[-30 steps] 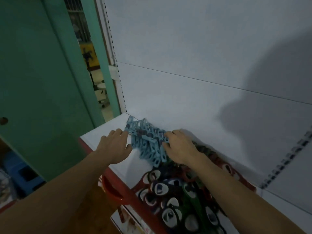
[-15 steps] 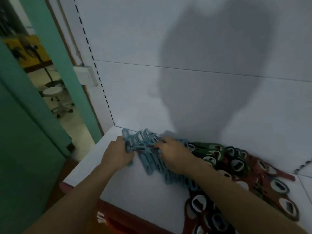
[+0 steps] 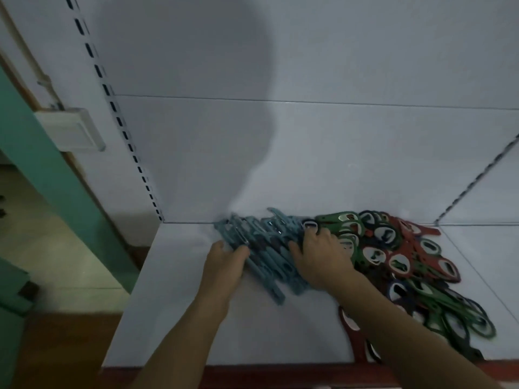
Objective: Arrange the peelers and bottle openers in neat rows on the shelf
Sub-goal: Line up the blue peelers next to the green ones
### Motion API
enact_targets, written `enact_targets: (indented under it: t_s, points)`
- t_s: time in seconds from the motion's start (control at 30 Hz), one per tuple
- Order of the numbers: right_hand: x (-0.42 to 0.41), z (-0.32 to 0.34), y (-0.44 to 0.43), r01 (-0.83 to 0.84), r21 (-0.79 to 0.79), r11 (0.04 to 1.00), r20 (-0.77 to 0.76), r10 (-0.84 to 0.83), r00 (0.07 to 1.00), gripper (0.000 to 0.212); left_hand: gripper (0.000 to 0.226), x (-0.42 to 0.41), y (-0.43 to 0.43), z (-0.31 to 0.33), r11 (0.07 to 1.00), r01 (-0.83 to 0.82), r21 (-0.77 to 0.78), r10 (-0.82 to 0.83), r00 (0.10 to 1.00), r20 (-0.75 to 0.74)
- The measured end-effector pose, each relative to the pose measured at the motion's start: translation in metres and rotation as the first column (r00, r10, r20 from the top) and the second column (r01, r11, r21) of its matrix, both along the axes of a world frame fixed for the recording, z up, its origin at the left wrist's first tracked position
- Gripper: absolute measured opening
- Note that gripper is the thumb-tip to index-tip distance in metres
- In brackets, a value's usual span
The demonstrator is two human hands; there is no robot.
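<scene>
A flat white shelf [image 3: 196,318] with a dark red front edge [image 3: 280,372] carries two heaps set against the white back panel [image 3: 337,164]. The pile of light blue plastic peelers [image 3: 269,248] lies at the far middle of the shelf, its long handles fanned towards the near side and overlapping one another loosely rather than in a row. Touching its right side is a wider heap of red, green and dark blue flat bottle openers [image 3: 398,262] with pale oval openings, which spreads from the back panel to the near right of the shelf. The left hand [image 3: 224,262] is at the left edge of the peelers, its thumb laid over the outermost handles and its fingers bent in against them, grasping that edge. The right hand [image 3: 320,256] lies palm down on the right end of the blue pile, just where it meets the bottle openers, with the thumb stretched out over the handles and the fingers bent over the far end; whether it grips or only presses cannot be told. A large grey shadow [image 3: 196,94] falls on the back panel above the peelers. A slotted upright strip [image 3: 132,153] runs down the panel's left side, and further left stand a green post [image 3: 56,186] and a white switch box [image 3: 73,130].
</scene>
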State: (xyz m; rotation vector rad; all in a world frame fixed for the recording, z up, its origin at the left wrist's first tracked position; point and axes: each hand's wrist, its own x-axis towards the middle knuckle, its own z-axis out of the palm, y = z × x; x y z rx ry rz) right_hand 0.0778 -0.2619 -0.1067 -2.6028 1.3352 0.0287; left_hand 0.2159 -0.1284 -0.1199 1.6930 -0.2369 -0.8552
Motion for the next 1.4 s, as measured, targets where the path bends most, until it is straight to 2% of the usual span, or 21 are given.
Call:
enact_targets:
  t_s: [0.03, 0.07, 0.13, 0.23, 0.4, 0.5, 0.63, 0.73, 0.77, 0.9, 1.07, 1.23, 1.4]
  points:
    - [0.006, -0.001, 0.004, 0.014, 0.028, 1.0, 0.075, -0.016, 0.997, 0.05, 0.047, -0.005, -0.004, 0.002, 0.998, -0.014, -0.066, 0.007, 0.993, -0.115]
    - [0.013, -0.002, 0.008, 0.018, 0.065, 0.998, 0.137, -0.027, 0.99, 0.048, 0.038, -0.009, -0.008, 0.004, 0.993, -0.031, -0.116, 0.008, 0.98, -0.198]
    - [0.026, -0.003, 0.012, 0.031, 0.14, 0.99, 0.223, -0.062, 0.973, 0.047, 0.019, -0.015, -0.014, 0.011, 0.986, -0.056, -0.157, 0.008, 0.957, -0.29]
    - [0.035, -0.005, 0.013, 0.042, 0.169, 0.985, 0.287, -0.09, 0.954, 0.045, 0.017, -0.016, -0.025, 0.018, 0.973, -0.128, -0.19, 0.044, 0.919, -0.392]
    - [0.026, -0.01, 0.007, -0.028, 0.287, 0.958, 0.469, -0.115, 0.876, 0.037, 0.018, -0.012, -0.029, 0.013, 0.962, -0.188, -0.198, 0.076, 0.881, -0.467]
    - [0.024, -0.013, 0.009, -0.152, 0.478, 0.865, 0.601, -0.196, 0.775, 0.037, 0.025, -0.023, -0.031, 0.006, 0.962, -0.18, -0.207, 0.05, 0.858, -0.512]
    - [0.021, -0.016, 0.009, -0.307, 0.548, 0.778, 0.707, -0.235, 0.667, 0.023, 0.046, -0.037, -0.029, 0.004, 0.943, -0.188, -0.276, 0.011, 0.843, -0.538]
    - [0.017, -0.014, 0.004, -0.525, 0.645, 0.556, 0.758, -0.373, 0.535, 0.028, 0.054, -0.046, -0.027, 0.006, 0.902, -0.218, -0.374, -0.004, 0.86, -0.51]
    - [0.016, -0.013, 0.002, -0.564, 0.629, 0.534, 0.775, -0.372, 0.511, 0.03, 0.053, -0.048, -0.026, 0.007, 0.891, -0.218, -0.398, -0.002, 0.875, -0.484]
    - [0.018, -0.001, -0.016, -0.646, 0.518, 0.561, 0.849, -0.244, 0.469, 0.031, 0.046, -0.045, -0.024, 0.011, 0.859, -0.148, -0.49, -0.003, 0.956, -0.294]
    - [0.01, 0.008, -0.032, -0.642, 0.489, 0.591, 0.861, -0.207, 0.465, 0.03, 0.03, -0.041, -0.02, 0.01, 0.885, -0.051, -0.463, 0.029, 0.998, -0.055]
    - [0.002, 0.024, -0.042, -0.624, 0.461, 0.631, 0.874, -0.202, 0.441, 0.037, 0.033, -0.045, -0.035, 0.02, 0.882, 0.025, -0.47, 0.004, 0.998, 0.06]
    - [-0.012, 0.031, -0.052, -0.666, 0.504, 0.549, 0.863, -0.289, 0.415, 0.031, 0.034, -0.039, -0.044, 0.037, 0.851, 0.116, -0.513, -0.062, 0.991, 0.121]
